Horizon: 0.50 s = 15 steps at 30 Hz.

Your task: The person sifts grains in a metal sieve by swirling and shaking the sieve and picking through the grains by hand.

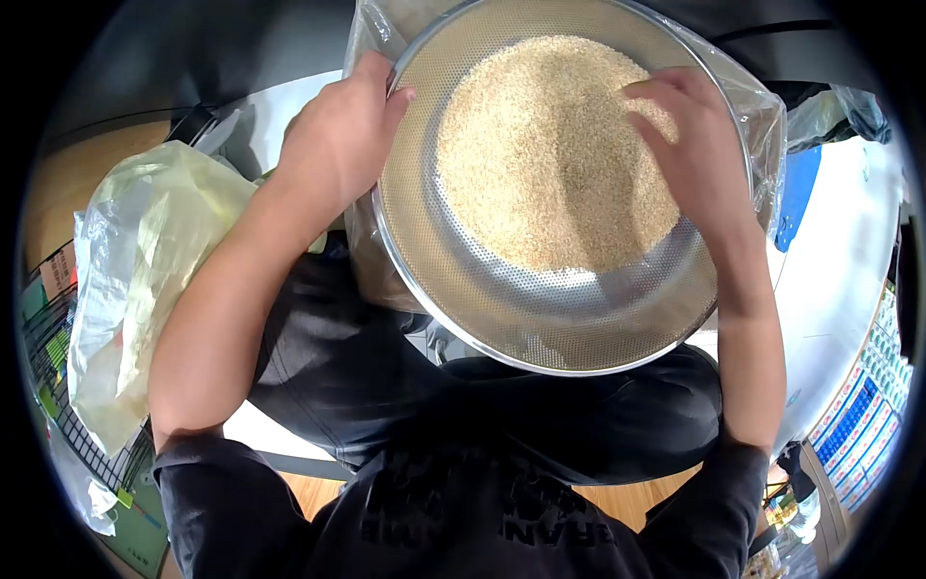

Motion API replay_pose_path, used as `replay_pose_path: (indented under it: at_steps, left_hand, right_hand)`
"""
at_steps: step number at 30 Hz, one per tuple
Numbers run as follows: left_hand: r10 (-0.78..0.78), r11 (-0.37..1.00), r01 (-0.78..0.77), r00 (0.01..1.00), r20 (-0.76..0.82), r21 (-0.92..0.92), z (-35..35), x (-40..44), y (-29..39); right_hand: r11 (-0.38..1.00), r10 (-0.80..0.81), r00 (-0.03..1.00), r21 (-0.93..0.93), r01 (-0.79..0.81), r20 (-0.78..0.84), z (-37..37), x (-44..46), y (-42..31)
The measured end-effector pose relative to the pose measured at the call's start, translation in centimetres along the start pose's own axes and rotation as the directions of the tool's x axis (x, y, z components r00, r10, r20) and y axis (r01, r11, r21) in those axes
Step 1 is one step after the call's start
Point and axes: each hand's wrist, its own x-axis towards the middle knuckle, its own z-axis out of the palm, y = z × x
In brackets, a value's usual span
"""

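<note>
A wide round metal mesh sieve [405, 193] rests above my lap, its shiny rim tilted slightly towards me. Inside lies a broad layer of small pale-tan grains [521, 164], too fine to name surely. At the left rim, my left hand [342, 135] grips the sieve, the thumb on the inner side and the fingers outside it. My right hand [690, 145] hovers over the right part of the grains, thumb and fingers apart and curved, with nothing visible between them. Its shadow falls across the grains. A clear plastic bag [767, 135] surrounds the sieve from below.
A yellowish translucent plastic bag [164, 261] stands beside my left forearm, over a black wire basket [72, 386]. To the right are a white surface [839, 232], a blue sheet [799, 198] and shelves with blue-and-white packs [858, 425]. My dark-clothed legs [463, 405] lie under the sieve.
</note>
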Motion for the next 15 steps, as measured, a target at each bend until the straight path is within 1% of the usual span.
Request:
replay_pose_path:
  at_steps: [1, 2, 4, 5, 7, 8, 10, 11, 13, 14, 15]
  left_hand:
    - [0.024, 0.999, -0.025, 0.999, 0.026, 0.046, -0.1, 0.0, 0.0]
    - [0.021, 0.999, -0.022, 0.999, 0.031, 0.039, -0.4, 0.0, 0.2]
    - [0.038, 0.979, -0.049, 0.997, 0.061, 0.198, -1.1, -0.2, 0.7]
    - [0.036, 0.981, -0.048, 0.997, 0.067, 0.19, -1.4, -0.2, 1.1]
    - [-0.004, 0.948, -0.031, 0.994, 0.111, 0.316, -1.9, -0.2, 2.2]
    - [-0.006, 0.95, -0.031, 0.993, 0.119, 0.311, -2.0, -0.3, 2.2]
    - [0.074, 0.927, -0.096, 0.994, 0.075, 0.363, -1.9, -0.7, 2.1]
    - [0.07, 0.929, -0.094, 0.994, 0.079, 0.359, -1.9, -0.8, 2.1]
    - [0.187, 0.894, -0.177, 0.982, 0.016, 0.411, -2.0, -1.0, 2.4]
    - [0.188, 0.896, -0.179, 0.982, 0.019, 0.407, -2.1, -1.0, 2.5]
    - [0.184, 0.888, -0.179, 0.982, 0.028, 0.424, -2.1, -0.9, 2.6]
  right_hand:
    - [0.976, -0.069, 0.989, 0.216, 0.04, 0.133, 0.7, 0.5, -0.5]
    - [0.976, -0.07, 0.987, 0.215, 0.039, 0.141, 1.5, 1.0, -1.0]
    - [0.974, -0.015, 0.976, 0.226, -0.036, 0.219, 2.9, 1.7, -1.8]
    - [0.974, -0.014, 0.974, 0.222, -0.038, 0.228, 3.4, 1.9, -1.7]
    - [0.981, -0.008, 0.968, 0.188, -0.04, 0.251, 4.3, 1.8, -1.1]
    - [0.981, -0.007, 0.965, 0.187, -0.044, 0.261, 4.7, 1.8, -1.0]
    - [0.973, -0.05, 0.963, 0.231, -0.013, 0.266, 5.1, 1.8, -0.9]
    - [0.973, -0.051, 0.961, 0.231, -0.014, 0.273, 5.3, 1.8, -1.1]
    - [0.968, 0.004, 0.964, 0.24, -0.07, 0.265, 5.2, 1.7, -1.5]
    - [0.969, 0.006, 0.963, 0.238, -0.072, 0.269, 5.0, 1.9, -1.9]
    - [0.975, 0.038, 0.951, 0.196, -0.102, 0.306, 4.7, 2.1, -2.5]
